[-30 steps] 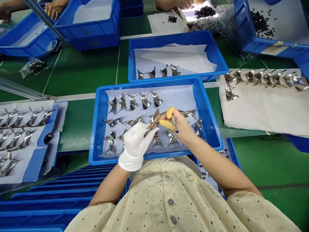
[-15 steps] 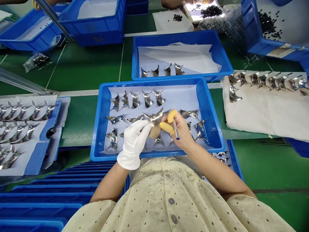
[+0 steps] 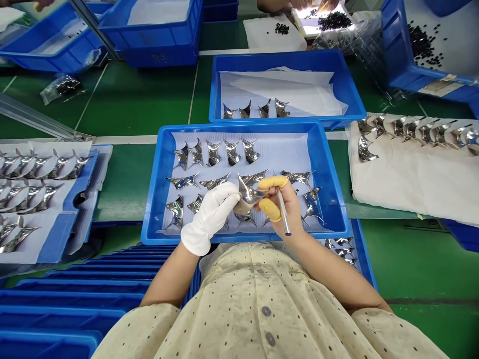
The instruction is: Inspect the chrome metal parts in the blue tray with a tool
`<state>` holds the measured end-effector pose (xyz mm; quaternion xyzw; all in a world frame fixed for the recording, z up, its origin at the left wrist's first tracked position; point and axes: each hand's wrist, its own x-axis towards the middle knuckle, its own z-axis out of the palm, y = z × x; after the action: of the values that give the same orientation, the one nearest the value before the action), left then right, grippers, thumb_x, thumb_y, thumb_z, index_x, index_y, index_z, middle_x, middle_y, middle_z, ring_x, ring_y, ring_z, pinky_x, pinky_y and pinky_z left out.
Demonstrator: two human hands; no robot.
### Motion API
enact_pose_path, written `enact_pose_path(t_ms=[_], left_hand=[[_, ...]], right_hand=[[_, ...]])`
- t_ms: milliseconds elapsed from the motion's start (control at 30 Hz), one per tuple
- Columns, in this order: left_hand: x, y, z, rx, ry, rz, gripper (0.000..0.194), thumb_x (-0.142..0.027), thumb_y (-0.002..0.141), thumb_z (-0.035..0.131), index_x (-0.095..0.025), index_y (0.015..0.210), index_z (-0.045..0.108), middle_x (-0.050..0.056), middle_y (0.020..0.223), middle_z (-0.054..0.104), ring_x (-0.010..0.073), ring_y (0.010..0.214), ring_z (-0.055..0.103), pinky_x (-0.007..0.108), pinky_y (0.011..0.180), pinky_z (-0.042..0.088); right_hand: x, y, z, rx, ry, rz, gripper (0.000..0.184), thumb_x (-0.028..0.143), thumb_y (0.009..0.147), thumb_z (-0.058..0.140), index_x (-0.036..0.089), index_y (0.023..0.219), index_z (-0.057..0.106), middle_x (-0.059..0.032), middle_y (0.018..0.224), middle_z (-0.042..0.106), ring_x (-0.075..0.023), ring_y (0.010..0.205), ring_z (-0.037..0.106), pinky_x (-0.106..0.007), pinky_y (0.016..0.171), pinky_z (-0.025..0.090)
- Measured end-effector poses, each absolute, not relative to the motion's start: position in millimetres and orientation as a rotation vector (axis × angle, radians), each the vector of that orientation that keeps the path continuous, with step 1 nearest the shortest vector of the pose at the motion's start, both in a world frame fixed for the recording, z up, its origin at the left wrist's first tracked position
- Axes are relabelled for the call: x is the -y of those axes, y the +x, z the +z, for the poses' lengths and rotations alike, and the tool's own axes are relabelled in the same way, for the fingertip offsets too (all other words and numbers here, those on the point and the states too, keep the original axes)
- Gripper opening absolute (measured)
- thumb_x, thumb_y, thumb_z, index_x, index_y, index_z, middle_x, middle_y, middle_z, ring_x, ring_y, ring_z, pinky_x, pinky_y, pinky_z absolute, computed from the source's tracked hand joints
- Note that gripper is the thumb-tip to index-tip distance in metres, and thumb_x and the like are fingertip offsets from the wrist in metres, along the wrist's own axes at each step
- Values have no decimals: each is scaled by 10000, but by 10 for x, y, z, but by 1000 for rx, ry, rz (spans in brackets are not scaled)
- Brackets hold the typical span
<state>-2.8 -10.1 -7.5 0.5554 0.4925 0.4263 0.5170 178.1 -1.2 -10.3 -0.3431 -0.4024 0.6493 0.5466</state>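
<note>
My left hand (image 3: 209, 217), in a white glove, pinches a shiny curved metal piece (image 3: 247, 193) with pointed corners. My right hand (image 3: 286, 204) wears yellow finger cots on thumb and forefinger and is closed around a pen (image 3: 283, 212), its shaft slanting down towards my wrist. The right fingertips are at the metal piece's right corner; whether they press on it I cannot tell. Both hands are above a blue tray (image 3: 149, 199) lined with white paper (image 3: 280, 144). Similar metal pieces (image 3: 232, 152) lie in rows there, some hidden by my hands.
Behind stands another blue tray (image 3: 354, 102) with several metal pieces. More pieces lie on boards (image 3: 63, 237) at left and white cloth (image 3: 396, 184) at right. A metal post (image 3: 93, 30) rises at the left. Another person's hands (image 3: 318, 5) work near small black parts (image 3: 335, 21).
The metal piece has been turned, so one point now sticks upward. My right hand has shifted slightly right and down, and more of the pen shows. The view has shifted slightly.
</note>
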Motion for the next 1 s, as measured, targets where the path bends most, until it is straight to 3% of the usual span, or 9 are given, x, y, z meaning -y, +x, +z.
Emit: enact_pose_path(t_ms=[100, 167, 300, 367, 467, 600, 800, 900, 1000], left_hand=[[111, -39, -56, -1162, 1359, 963, 420, -494, 979, 622, -196, 685, 656, 27, 670, 592, 170, 659, 528, 316, 685, 458], [136, -42, -46, -1161, 1254, 967, 447, -565, 964, 622, -186, 734, 681, 11, 633, 577, 144, 586, 492, 301, 613, 438], [165, -19, 39, -1197, 1031, 951, 589, -717, 937, 546, -174, 775, 710, -18, 530, 507, 90, 426, 336, 272, 454, 306], [156, 1, 97, -1163, 1002, 872, 504, -658, 885, 657, -178, 735, 692, -18, 524, 532, 86, 424, 372, 258, 450, 309], [133, 21, 129, -1189, 987, 771, 304, -410, 744, 844, -180, 676, 657, -21, 544, 583, 96, 477, 472, 242, 487, 374], [93, 10, 32, -1375, 876, 1032, 290, -329, 712, 858, -175, 629, 627, -19, 548, 611, 91, 489, 505, 227, 498, 397], [8, -26, -118, -1241, 597, 1380, 381, -405, 648, 962, -169, 729, 673, -39, 603, 613, 54, 496, 483, 170, 481, 394], [14, 7, -119, -1032, 496, 1285, 353, -394, 758, 914, -171, 741, 641, -76, 525, 481, 32, 433, 360, 148, 434, 338], [29, 68, -110, -880, 390, 1201, 295, -345, 834, 860, -167, 765, 636, -84, 514, 405, 36, 437, 314, 143, 450, 362]], right_hand=[[-61, 1804, -127, 901, -863, 1586, 363, 561, 825, 841, 275, 951, 656, 46, 711, 581, -112, 562, 527, -276, 553, 484], [-123, 1797, -174, 816, -886, 1696, 336, 560, 841, 822, 267, 929, 684, 43, 694, 588, -117, 577, 535, -267, 548, 472], [-236, 1721, -292, 589, -888, 2004, 379, 559, 735, 899, 245, 858, 726, 37, 742, 643, -117, 646, 574, -250, 586, 495], [-267, 1672, -338, 510, -879, 2088, 425, 564, 669, 937, 233, 847, 739, 30, 778, 679, -120, 687, 605, -249, 627, 521], [-275, 1634, -374, 456, -873, 2114, 473, 589, 642, 945, 228, 864, 735, 20, 788, 713, -136, 712, 637, -260, 660, 542], [-213, 1705, -390, 540, -840, 2160, 475, 635, 741, 861, 233, 958, 728, 3, 777, 724, -151, 667, 650, -281, 609, 538], [-76, 1899, -361, 563, -751, 2149, 307, 336, 753, 883, 233, 975, 698, -12, 958, 763, -158, 848, 761, -267, 713, 618], [-56, 1912, -274, 533, -670, 2139, 327, 241, 722, 885, 249, 980, 685, 12, 942, 761, -164, 912, 778, -266, 768, 641], [-39, 1846, -190, 536, -612, 2137, 349, 240, 705, 908, 263, 959, 668, 44, 847, 729, -152, 879, 779, -263, 780, 644]])
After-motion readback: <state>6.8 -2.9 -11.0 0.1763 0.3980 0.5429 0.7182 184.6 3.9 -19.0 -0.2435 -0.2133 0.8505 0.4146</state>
